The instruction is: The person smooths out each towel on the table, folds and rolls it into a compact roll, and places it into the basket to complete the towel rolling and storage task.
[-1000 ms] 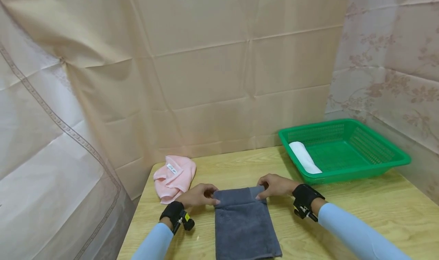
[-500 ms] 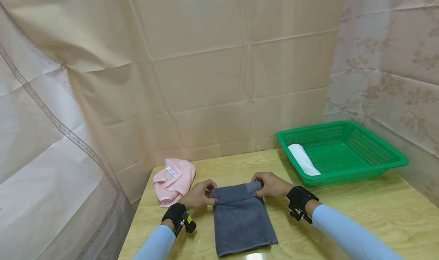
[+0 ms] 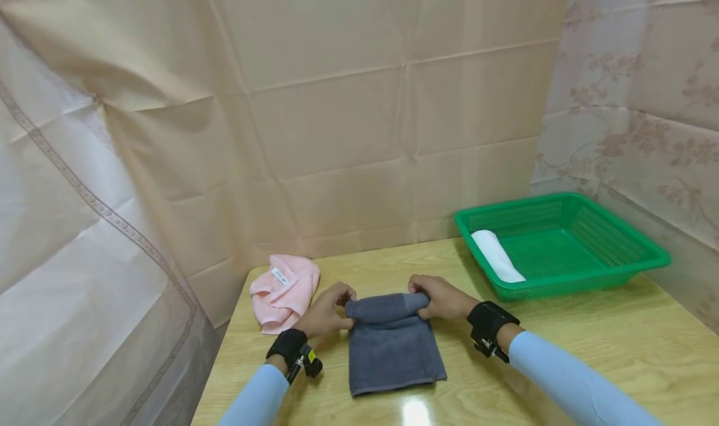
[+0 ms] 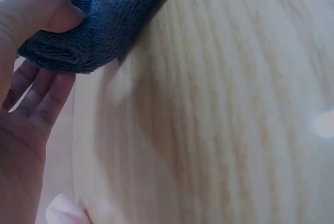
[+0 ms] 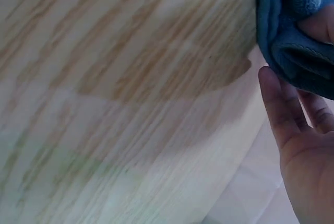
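Note:
A dark grey towel [image 3: 393, 357] lies on the table, its far end rolled over into a thick band with a lighter strip at the right. My left hand [image 3: 327, 310] grips the left end of that roll, thumb on the near side and fingers behind. At the right end, my right hand [image 3: 444, 298] holds the roll the same way. In the left wrist view, the thumb [image 4: 62, 12] presses the terry cloth while the fingers reach under it. The right wrist view shows layered folds of the towel [image 5: 282, 36] between thumb and fingers.
A pink cloth [image 3: 286, 292] with a white label lies crumpled at the table's back left. At the back right stands a green basket [image 3: 584, 285] with a rolled white towel [image 3: 497, 256] inside. Curtains [image 3: 393, 133] hang behind the wooden table [image 3: 562, 351].
Both hands have rolled the grey towel's far end further toward the near side. The flat part has grown shorter, its near edge now farther from the frame's bottom.

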`<state>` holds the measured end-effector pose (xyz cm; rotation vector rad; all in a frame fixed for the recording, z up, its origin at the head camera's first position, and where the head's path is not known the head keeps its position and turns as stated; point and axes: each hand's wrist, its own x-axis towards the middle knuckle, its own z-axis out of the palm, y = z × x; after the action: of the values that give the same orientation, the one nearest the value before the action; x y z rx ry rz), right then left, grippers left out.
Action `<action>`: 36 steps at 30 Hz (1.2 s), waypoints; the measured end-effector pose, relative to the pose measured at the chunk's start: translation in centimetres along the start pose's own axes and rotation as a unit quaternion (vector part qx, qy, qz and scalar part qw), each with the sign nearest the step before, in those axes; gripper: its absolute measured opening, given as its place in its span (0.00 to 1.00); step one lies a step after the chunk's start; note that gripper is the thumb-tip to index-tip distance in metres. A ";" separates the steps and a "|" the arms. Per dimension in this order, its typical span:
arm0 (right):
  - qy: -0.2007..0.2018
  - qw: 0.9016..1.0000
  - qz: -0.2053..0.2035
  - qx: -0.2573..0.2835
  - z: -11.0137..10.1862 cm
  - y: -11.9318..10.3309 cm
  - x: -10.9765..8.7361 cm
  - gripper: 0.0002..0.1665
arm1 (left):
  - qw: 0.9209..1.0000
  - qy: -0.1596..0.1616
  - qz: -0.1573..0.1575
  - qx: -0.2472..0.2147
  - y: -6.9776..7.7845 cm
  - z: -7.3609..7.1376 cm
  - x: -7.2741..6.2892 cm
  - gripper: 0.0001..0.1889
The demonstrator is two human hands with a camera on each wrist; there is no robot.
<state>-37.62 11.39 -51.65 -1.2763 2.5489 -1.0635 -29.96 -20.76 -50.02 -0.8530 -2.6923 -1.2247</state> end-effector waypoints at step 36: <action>0.015 0.976 -0.158 -0.148 -0.2 -0.2 -1.7 0.31 | 0.999 -0.007 0.044 -0.001 -2.8 0.2 -0.6 0.24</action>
<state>-36.46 12.69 -51.79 -1.8011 2.6622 -0.7662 -30.87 -22.37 -52.21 -0.9742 -2.6332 -1.2084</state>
